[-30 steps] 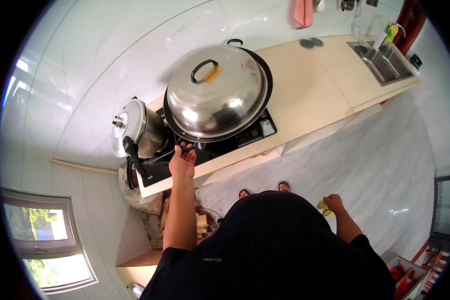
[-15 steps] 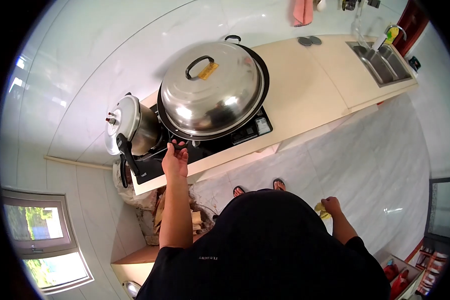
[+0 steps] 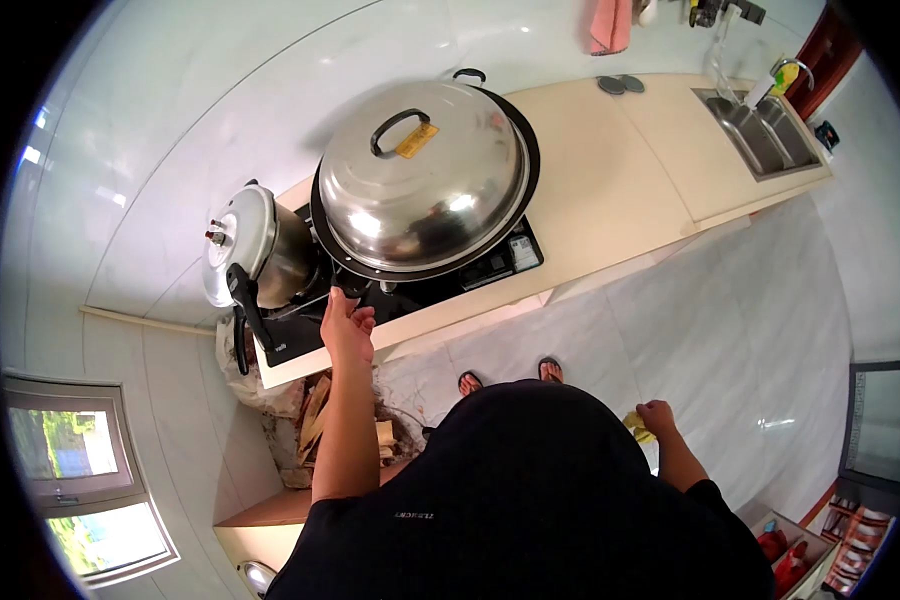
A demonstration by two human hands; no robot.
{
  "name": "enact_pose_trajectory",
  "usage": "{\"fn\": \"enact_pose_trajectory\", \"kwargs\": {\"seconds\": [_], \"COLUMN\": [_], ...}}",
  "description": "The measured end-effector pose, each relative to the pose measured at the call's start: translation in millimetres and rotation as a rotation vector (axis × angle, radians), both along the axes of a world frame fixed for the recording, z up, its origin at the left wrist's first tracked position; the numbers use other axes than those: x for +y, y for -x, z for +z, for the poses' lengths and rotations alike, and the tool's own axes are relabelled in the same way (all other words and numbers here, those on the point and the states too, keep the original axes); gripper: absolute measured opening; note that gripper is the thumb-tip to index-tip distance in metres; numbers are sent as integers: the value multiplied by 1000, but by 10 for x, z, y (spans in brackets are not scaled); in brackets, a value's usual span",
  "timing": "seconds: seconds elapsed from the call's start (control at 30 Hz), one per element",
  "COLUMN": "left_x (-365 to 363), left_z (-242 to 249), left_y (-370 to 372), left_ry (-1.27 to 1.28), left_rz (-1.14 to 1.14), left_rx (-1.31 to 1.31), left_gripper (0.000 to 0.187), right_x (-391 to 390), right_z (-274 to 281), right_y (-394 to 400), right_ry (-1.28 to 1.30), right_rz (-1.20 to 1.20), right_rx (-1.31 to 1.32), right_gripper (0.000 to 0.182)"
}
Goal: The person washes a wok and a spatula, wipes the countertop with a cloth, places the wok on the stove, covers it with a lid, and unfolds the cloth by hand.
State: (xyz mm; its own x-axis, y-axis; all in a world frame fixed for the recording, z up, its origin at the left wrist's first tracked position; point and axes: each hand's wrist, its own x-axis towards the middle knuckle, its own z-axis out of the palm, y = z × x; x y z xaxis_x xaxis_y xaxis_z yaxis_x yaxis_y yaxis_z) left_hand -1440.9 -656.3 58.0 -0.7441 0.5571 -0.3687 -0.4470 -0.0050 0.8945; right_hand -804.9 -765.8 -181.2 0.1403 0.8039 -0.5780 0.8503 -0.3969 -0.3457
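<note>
A large domed steel lid (image 3: 425,180) covers a black wok (image 3: 530,170) on the black stove (image 3: 515,255). My left hand (image 3: 349,328) is at the wok's near side handle (image 3: 348,284). Its thumb and index finger are at the handle's lower edge, while the other fingers are loosely bent below it, not wrapped round it. Down at my right side, my right hand (image 3: 658,418) is closed on a yellow cloth (image 3: 637,428).
A pressure cooker (image 3: 245,245) stands left of the wok. The cream counter (image 3: 610,160) runs right to a double sink (image 3: 760,135) with a faucet. Firewood (image 3: 315,420) lies below the counter's left end. A pink towel (image 3: 610,25) hangs on the wall.
The fingers of my left hand have loosened from the wok handle and sit slightly lower. The camera view has shifted a little. My right hand still holds the cloth.
</note>
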Motion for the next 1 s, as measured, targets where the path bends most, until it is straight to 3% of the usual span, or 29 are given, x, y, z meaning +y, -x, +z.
{"fn": "enact_pose_trajectory", "kwargs": {"seconds": [0.07,0.1,0.13,0.17,0.27,0.4,0.47,0.57,0.7,0.8,1.0], "left_x": [-20,-4,55,155,594,1405,1858,2192,2321,2484,2518], "left_z": [92,210,236,339,783,1428,1378,1436,1548,1395,1285], "left_y": [-193,-278,-220,-229,-228,-394,-287,-340,-479,-370,-302], "left_ry": [-8,-27,-80,-128,-143,43,-13,160,556,589,483], "left_rz": [121,164,129,43,-231,-478,-434,-576,-751,-757,-730], "left_rx": [313,505,886,1041,1505,1520,1729,1667,1824,1951,1942], "left_gripper": [41,44,42,39,33,33,35,37,29,25,27], "right_x": [-67,-90,-102,-110,-109,18,101,151,70,-67,-458], "right_z": [-76,-146,-124,-91,-16,16,5,56,69,102,-85], "right_y": [-101,-88,-42,-10,48,67,52,55,56,55,-105], "right_ry": [-56,-29,0,30,6,2,-22,-63,-39,36,29], "right_rz": [185,102,17,-68,-1,40,22,-49,-97,-84,-22], "right_rx": [7,0,-7,-17,10,1,28,46,34,7,-32], "right_gripper": [41,42,42,43,43,44,43,42,42,43,44]}}
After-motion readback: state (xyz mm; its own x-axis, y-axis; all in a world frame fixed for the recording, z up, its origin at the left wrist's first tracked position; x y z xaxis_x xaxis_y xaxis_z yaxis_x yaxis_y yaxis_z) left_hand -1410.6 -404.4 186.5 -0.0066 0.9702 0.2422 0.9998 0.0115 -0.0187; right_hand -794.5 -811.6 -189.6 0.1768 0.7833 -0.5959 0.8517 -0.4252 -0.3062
